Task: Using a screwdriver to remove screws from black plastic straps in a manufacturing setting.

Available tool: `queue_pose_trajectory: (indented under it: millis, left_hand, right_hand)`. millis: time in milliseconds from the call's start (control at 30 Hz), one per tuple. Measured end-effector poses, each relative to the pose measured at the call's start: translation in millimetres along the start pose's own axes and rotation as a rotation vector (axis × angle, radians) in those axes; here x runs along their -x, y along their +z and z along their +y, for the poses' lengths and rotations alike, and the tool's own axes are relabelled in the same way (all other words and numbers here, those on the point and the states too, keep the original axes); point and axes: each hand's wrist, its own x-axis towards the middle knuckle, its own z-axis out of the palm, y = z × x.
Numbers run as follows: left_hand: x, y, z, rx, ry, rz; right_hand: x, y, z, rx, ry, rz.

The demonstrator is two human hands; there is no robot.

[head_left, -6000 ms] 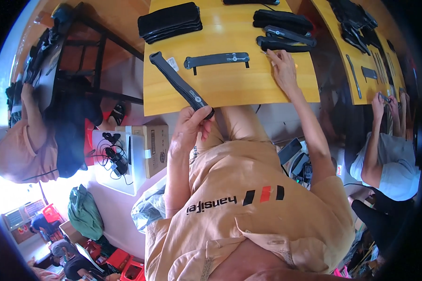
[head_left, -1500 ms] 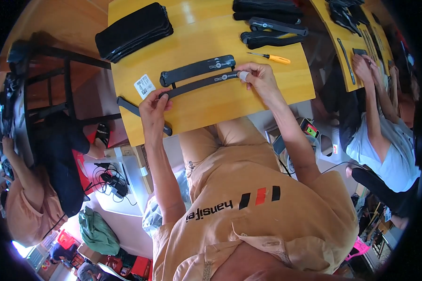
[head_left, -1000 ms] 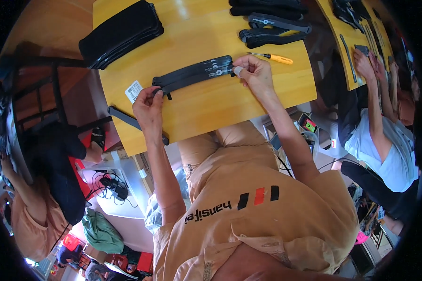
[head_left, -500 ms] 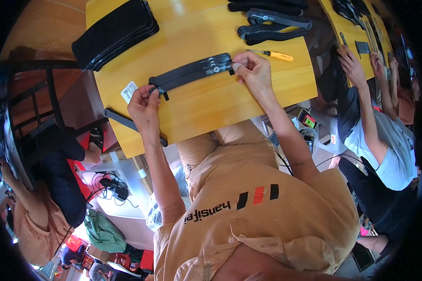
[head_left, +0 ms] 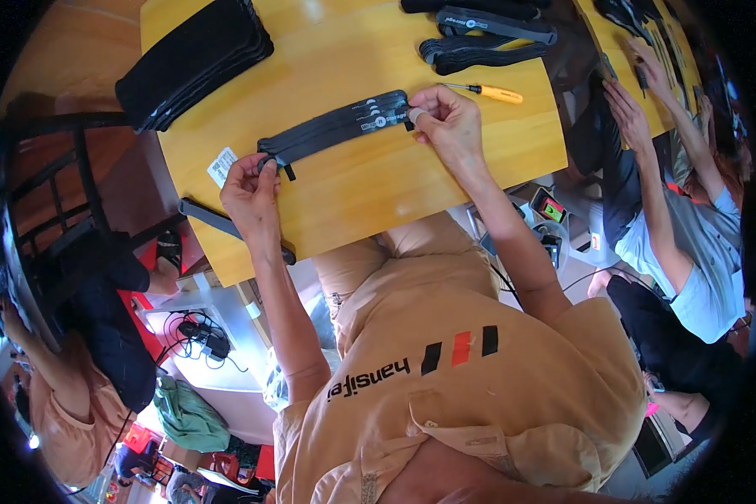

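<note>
A black fabric strap point(head_left: 332, 130) with pale print near its right end stretches across the yellow table. My left hand point(head_left: 252, 186) pinches its left end, where a short dark tab hangs down. At the other end, the fingers of my right hand point(head_left: 447, 124) are closed on the strap by another small tab. A white printed label point(head_left: 222, 166) lies just left of my left hand. Beyond my right hand rests a screwdriver point(head_left: 500, 92) with a yellow handle. Along the table's left front edge lies another dark strap point(head_left: 227, 225).
A stack of black fabric pieces point(head_left: 195, 63) sits at the table's far left. Several folded dark straps point(head_left: 483, 49) lie at the far right. A co-worker's arms point(head_left: 647, 143) reach over a neighbouring table on the right. A black metal frame point(head_left: 50, 193) stands left.
The table and everything on it sit slightly farther left in view. Both my hands keep their hold on the strap. At right, a co-worker's hand has risen over the neighbouring table.
</note>
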Motion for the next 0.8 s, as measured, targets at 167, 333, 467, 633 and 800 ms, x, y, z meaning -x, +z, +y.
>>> queue_pose_trajectory:
  millis: [167,333,467,633,800]
  left_hand:
    - [-0.6,0.6,0.4,0.046,-0.007,-0.002]
    - [-1.3,0.3,0.3,0.028,-0.011,-0.006]
    - [-1.6,0.0,0.3,0.022,-0.013,-0.007]
    - [-1.0,0.1,0.8,0.044,-0.027,0.004]
    - [-0.1,1.3,3.1,0.02,-0.01,-0.001]
  right_hand:
    - [0.1,0.6,-3.2,0.039,-0.006,0.01]
    - [-0.9,1.1,-3.2,0.041,0.002,0.022]
    - [-0.2,2.1,-3.3,0.051,-0.002,0.024]
    - [-0.7,2.4,-0.2,0.057,-0.013,0.031]
    - [-0.4,1.7,-2.6,0.078,-0.016,0.042]
